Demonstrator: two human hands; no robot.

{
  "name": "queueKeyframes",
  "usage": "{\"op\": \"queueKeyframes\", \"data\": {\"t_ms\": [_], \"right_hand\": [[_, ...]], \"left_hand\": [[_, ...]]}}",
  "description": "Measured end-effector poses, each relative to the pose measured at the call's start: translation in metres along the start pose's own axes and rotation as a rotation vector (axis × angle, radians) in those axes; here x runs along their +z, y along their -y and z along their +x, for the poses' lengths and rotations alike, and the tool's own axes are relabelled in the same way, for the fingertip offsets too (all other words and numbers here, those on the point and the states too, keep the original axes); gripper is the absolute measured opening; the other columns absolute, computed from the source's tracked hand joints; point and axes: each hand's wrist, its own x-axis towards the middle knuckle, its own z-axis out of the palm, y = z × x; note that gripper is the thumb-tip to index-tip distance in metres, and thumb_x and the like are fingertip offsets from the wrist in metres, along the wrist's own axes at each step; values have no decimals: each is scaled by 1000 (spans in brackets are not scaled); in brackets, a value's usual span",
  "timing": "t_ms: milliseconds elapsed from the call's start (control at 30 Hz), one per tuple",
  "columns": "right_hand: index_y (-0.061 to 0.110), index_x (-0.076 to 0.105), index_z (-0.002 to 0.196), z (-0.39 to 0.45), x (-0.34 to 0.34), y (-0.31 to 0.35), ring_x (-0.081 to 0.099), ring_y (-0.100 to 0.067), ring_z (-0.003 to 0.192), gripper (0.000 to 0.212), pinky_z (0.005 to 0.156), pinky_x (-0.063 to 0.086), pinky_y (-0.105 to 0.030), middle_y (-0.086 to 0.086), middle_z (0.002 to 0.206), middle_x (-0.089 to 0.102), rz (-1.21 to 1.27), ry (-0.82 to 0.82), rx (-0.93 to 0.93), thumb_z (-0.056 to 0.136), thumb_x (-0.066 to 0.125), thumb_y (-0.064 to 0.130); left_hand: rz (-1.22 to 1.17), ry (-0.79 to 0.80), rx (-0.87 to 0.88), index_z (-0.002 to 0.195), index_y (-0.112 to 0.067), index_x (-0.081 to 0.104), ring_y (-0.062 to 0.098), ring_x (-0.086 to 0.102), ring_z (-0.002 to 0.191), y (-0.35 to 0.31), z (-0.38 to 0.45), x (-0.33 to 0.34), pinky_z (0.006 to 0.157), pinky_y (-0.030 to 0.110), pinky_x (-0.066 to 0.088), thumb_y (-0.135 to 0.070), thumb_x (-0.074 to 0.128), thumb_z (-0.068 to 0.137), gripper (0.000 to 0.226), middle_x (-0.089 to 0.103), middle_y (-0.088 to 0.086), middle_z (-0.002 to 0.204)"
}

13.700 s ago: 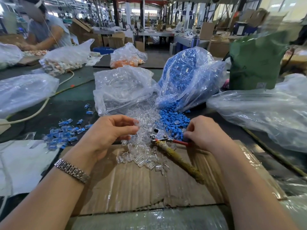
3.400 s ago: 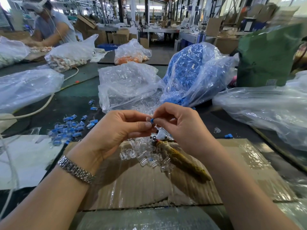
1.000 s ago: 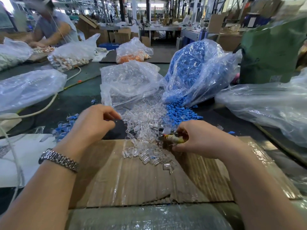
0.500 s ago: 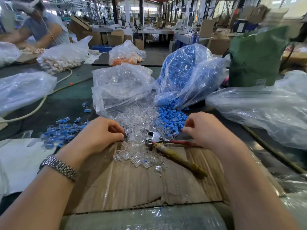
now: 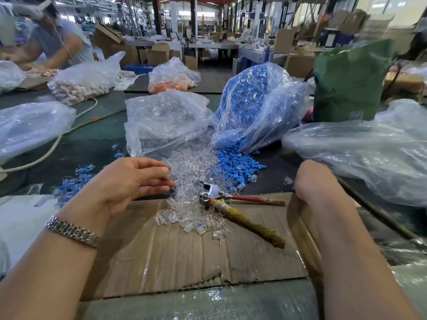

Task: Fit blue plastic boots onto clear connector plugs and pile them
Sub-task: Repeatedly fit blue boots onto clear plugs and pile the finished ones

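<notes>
Clear bag (image 5: 166, 118) spills plugs (image 5: 191, 167), blue bag (image 5: 254, 105) boots (image 5: 233, 160); hands' grasp unclear

Bright factory hall, long workbenches (image 5: 221, 46), stacked cardboard boxes (image 5: 159, 55) (mostly open).

Connector plugs (image 5: 184, 181) clear glossy plastic; boots (image 5: 233, 161) matt blue plastic; cardboard sheet (image 5: 175, 250) taped over, shiny; pliers (image 5: 213, 192) bright metal, handle cloth-wrapped; bags (image 5: 166, 118) crinkled film
</notes>
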Motion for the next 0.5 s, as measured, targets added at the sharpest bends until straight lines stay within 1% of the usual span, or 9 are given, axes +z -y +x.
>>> {"op": "queueKeyframes", "data": {"t_ms": [67,167,233,267,333,400,433,500], "right_hand": [[-3,64,110,-1,0,1,60,-41,114,23,79,39,-36,-27,122,63,2,-3,5,89,66,5],[1,65,106,-6,-2,4,62,-38,109,18,76,39,-34,-23,118,66,-20,-24,-23,91,67,10],[5,63,96,-9,-6,10,61,-36,95,8,72,39,-32,-20,111,67,-9,-62,-75,90,65,11],[7,62,91,-12,-8,14,58,-33,86,4,69,39,-30,-17,105,68,28,-75,-122,89,64,11],[15,65,87,-20,-11,26,59,-21,75,3,63,41,-27,-6,93,70,186,-67,-278,89,68,14],[22,68,86,-36,-12,40,64,-7,70,7,59,44,-17,6,82,71,400,7,-463,89,74,19],[23,71,86,-45,-12,46,67,-5,68,7,61,48,-14,7,77,72,511,61,-539,88,76,19],[21,75,89,-58,-11,56,70,-9,70,7,73,56,-20,2,75,75,713,164,-657,89,77,14]], "left_hand": [[-3,11,8,106,4,69,29,77,85,1,1,0,64,26,62,-14,75,68,42,76,25,95],[33,14,33,103,-3,73,19,76,77,4,3,1,58,19,59,-17,77,67,39,78,14,93],[6,27,43,101,-6,77,11,71,68,5,4,4,53,16,54,-15,77,67,35,77,10,89],[-34,50,45,100,-4,79,11,70,66,5,4,5,54,16,55,-12,77,68,32,76,11,87],[-134,103,29,96,1,78,16,73,70,5,4,8,58,19,58,-6,75,69,28,75,16,86],[-233,147,-4,91,5,77,27,77,83,6,3,12,62,22,60,1,74,69,22,75,24,91],[-277,171,-14,88,4,76,32,76,90,6,2,14,64,23,61,5,74,69,19,75,26,94],[-339,221,-12,82,0,76,37,74,100,8,1,19,68,24,61,9,73,70,15,74,26,97]]}}
